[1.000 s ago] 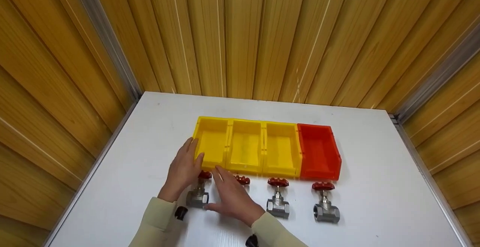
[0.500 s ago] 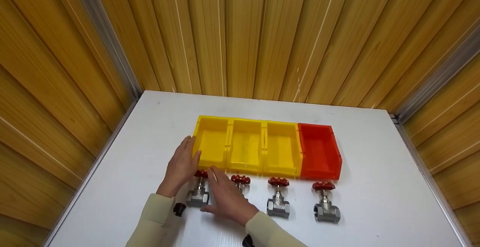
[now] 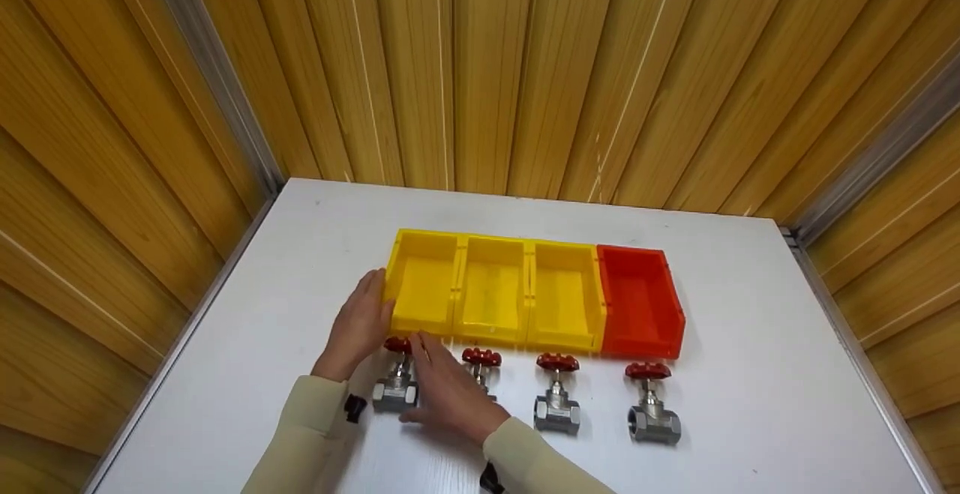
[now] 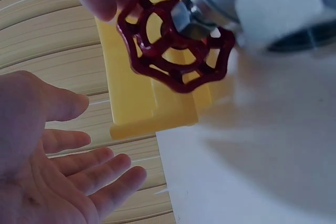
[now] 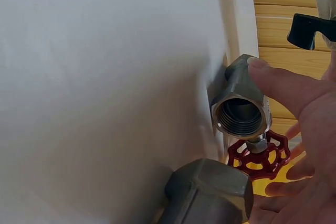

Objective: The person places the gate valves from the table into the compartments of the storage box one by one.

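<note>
My left hand (image 3: pixel 356 327) is at the left wall of the leftmost yellow bin (image 3: pixel 426 280), fingertips right at its rim. In the left wrist view its fingers stand spread beside the bin, with nothing held. My right hand (image 3: pixel 452 395) lies between the leftmost gate valve (image 3: pixel 395 395) and a second valve (image 3: pixel 480 357), partly covering the second. In the right wrist view the right thumb tip overlaps the leftmost valve's steel body (image 5: pixel 242 95), while the other fingers extend past its red handwheel (image 5: pixel 258 156). Each valve has a steel body and a red handwheel.
Two more yellow bins (image 3: pixel 493 327) and a red bin (image 3: pixel 639 299) continue the row to the right. In front stand two further valves, one at centre (image 3: pixel 556 413) and one at right (image 3: pixel 652 424). Wood-patterned walls (image 3: pixel 487 67) enclose the white table (image 3: pixel 757 374).
Both hands have drifted slightly left. The left fingers have come back from over the bin's rim to its outer side. More of the second valve's handwheel shows. Bins and valves look unmoved.
</note>
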Available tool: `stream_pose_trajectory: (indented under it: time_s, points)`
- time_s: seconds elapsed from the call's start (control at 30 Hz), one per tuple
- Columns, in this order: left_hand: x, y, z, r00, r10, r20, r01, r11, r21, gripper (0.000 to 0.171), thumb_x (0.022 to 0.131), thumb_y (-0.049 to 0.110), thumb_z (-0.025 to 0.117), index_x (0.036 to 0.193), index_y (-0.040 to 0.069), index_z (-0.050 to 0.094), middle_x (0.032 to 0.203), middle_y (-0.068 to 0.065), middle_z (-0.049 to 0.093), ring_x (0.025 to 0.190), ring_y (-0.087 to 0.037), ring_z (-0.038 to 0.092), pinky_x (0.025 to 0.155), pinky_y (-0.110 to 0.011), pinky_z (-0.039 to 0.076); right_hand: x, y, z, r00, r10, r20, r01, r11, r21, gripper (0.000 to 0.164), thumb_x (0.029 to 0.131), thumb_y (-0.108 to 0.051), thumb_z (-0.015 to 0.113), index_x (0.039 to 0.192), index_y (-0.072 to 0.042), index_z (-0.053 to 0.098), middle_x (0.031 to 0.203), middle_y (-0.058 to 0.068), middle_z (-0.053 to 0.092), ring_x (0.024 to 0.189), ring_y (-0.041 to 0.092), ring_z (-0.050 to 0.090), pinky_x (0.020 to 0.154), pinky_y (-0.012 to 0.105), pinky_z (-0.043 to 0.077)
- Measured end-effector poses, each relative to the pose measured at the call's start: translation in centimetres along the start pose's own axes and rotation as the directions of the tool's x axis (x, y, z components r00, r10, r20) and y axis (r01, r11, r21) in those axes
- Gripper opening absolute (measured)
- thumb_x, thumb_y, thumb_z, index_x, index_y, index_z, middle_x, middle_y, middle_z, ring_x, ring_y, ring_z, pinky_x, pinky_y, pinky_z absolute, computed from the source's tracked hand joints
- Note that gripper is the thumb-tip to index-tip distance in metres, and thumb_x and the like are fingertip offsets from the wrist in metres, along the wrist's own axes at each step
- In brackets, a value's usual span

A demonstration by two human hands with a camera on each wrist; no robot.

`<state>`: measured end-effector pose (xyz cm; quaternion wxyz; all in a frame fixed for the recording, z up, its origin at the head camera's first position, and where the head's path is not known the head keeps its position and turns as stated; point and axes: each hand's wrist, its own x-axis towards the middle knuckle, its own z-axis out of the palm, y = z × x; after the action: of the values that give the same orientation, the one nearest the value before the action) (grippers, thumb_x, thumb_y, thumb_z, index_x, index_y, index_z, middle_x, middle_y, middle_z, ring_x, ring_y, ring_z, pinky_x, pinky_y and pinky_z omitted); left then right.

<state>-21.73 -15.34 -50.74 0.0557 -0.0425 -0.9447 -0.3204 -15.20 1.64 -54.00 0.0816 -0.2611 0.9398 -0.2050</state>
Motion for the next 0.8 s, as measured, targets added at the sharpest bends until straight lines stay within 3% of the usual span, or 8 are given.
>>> stream_pose_trajectory:
  time_s: [0.3,0.6,0.8]
  points:
    - [0.4,-0.5,0.4,0.999,0.033,0.000,-0.033,0.999,0.034,0.052,0.099,0.023,0.054,0.146,0.010,0.037,0.141,-0.010,0.048,0.108,-0.025,0.058,0.101,-0.047,0.049,0.3,0.0,0.5,1.000,-0.014,0.001,0.014,1.000,0.016,0.117,0.073,-0.049,0.080,0.156,-0.009,0.008,0.163,0.011,0.014,0.148,0.025,0.024,0.119,0.038,0.028]
    - [1.0,-1.0,0.4,0.998,0.005,0.057,-0.007,0.999,0.036,0.059,0.100,0.022,0.052,0.151,0.005,0.029,0.149,-0.016,0.042,0.126,-0.034,0.052,0.108,-0.050,0.042,0.7,0.0,0.8,0.998,-0.049,-0.037,0.046,0.997,-0.067,0.116,0.072,-0.049,0.081,0.154,-0.003,0.014,0.161,0.015,0.020,0.147,0.027,0.027,0.119,0.040,0.027]
    - [1.5,-1.1,0.6,0.999,0.004,0.046,-0.006,0.999,0.035,0.056,0.101,0.022,0.051,0.150,0.002,0.032,0.123,-0.017,0.061,0.098,-0.029,0.061,0.093,-0.047,0.051,1.1,-0.3,0.8,0.998,-0.053,-0.041,0.049,0.994,-0.099,0.113,0.073,-0.049,0.080,0.155,-0.004,0.016,0.161,0.014,0.021,0.147,0.025,0.026,0.118,0.045,0.028]
